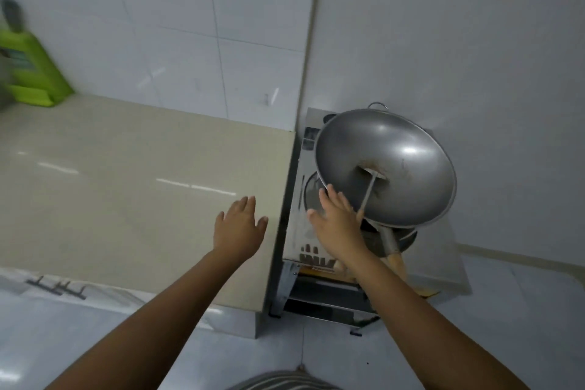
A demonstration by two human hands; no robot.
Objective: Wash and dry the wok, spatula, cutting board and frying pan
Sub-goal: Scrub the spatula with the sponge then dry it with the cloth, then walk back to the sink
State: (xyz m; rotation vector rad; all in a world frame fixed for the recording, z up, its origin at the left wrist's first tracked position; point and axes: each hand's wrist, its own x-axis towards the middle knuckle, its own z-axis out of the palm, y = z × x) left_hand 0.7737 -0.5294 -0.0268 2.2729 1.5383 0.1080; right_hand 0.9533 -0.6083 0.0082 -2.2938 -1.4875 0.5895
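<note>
A large grey metal wok (399, 155) sits tilted on a steel stove (297, 231) in the corner, its handle pointing toward me. A metal spatula (368, 190) lies inside it, blade at the bottom, shaft leaning over the near rim. A dark frying pan (406, 239) shows partly beneath the wok, with wooden handles (397, 263) sticking out toward me. My right hand (337, 225) reaches out with straight fingers just short of the wok's near rim and the spatula shaft, holding nothing. My left hand (239, 228) hovers open over the beige counter (126, 187).
A green detergent bottle (30, 73) stands at the counter's far left against the tiled wall. The stove stands lower than the counter, in a narrow gap between the counter's edge and the right wall. White floor tiles lie below.
</note>
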